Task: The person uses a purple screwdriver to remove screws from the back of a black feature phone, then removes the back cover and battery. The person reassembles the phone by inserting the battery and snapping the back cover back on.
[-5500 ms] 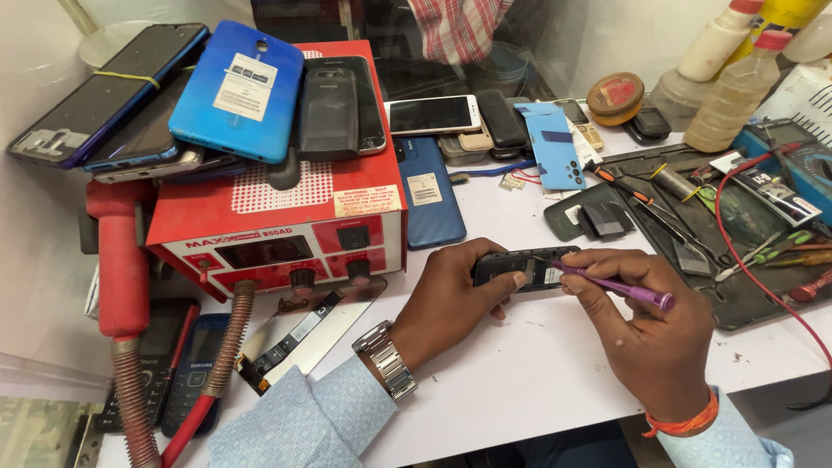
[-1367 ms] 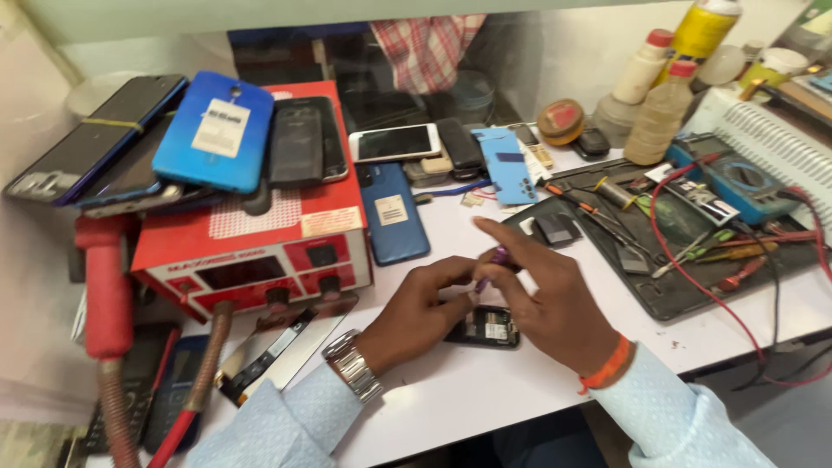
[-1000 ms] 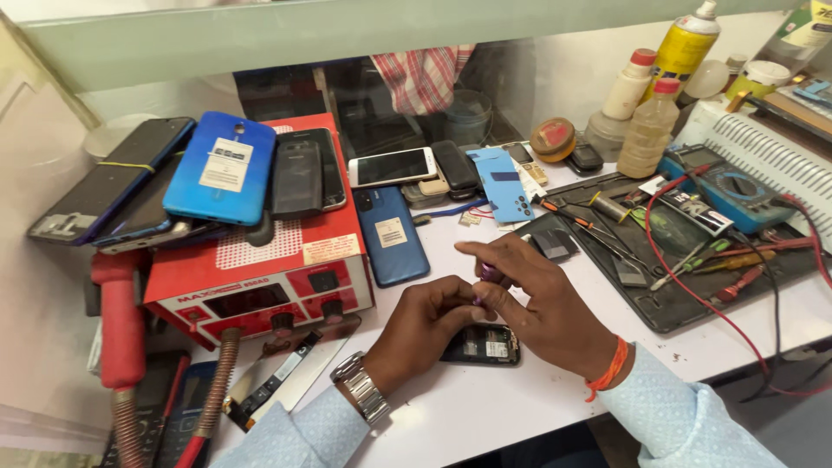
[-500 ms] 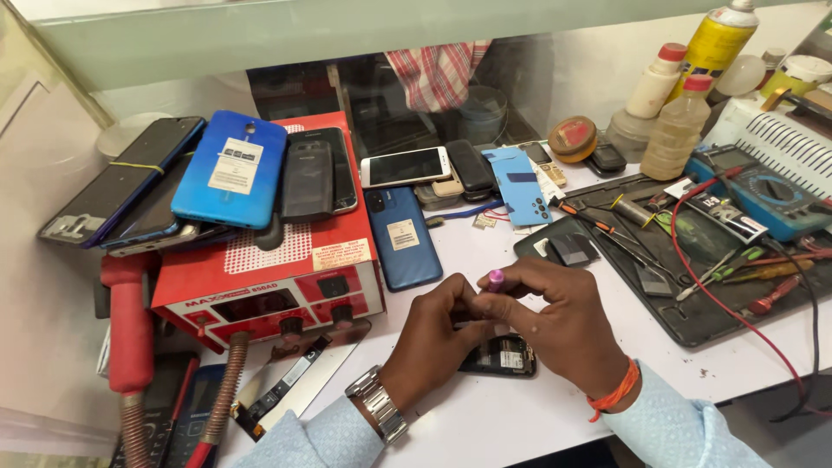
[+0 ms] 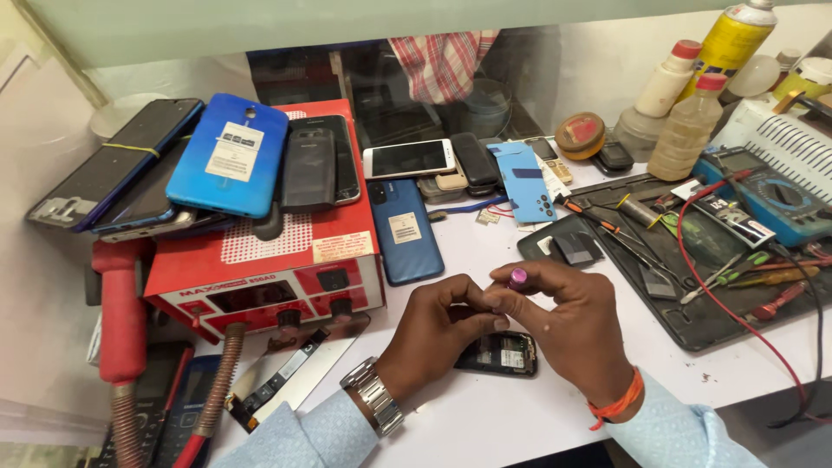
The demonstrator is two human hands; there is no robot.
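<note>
**Both hands pinching over the opened phone**

We are looking down at our own two hands meeting above a small dark opened phone (image 5: pixel 497 354), which is lying flat on the white worktable (image 5: pixel 485 416), just in front of the red repair station box (image 5: pixel 269 269).

Our left hand (image 5: pixel 433 334) is curling in narrowly, its fingertips (image 5: pixel 494 322) pressing together toward the right hand; whatever small part it may be pinching is too tiny for us to tell. It is hovering just over the phone's left edge, and we are wearing a metal wristwatch (image 5: pixel 373 406) on that wrist.

Our right hand (image 5: pixel 576 334) is closing around a thin tool with a purple cap (image 5: pixel 517 278), the cap poking up between thumb and forefinger. The remaining fingers are folding loosely, and an orange wristband (image 5: pixel 617 404) is circling that wrist.

Beside us, a dark work mat (image 5: pixel 702 316) is lying to the right, and a blue phone (image 5: pixel 403 230) is resting face down behind the hands.
</note>
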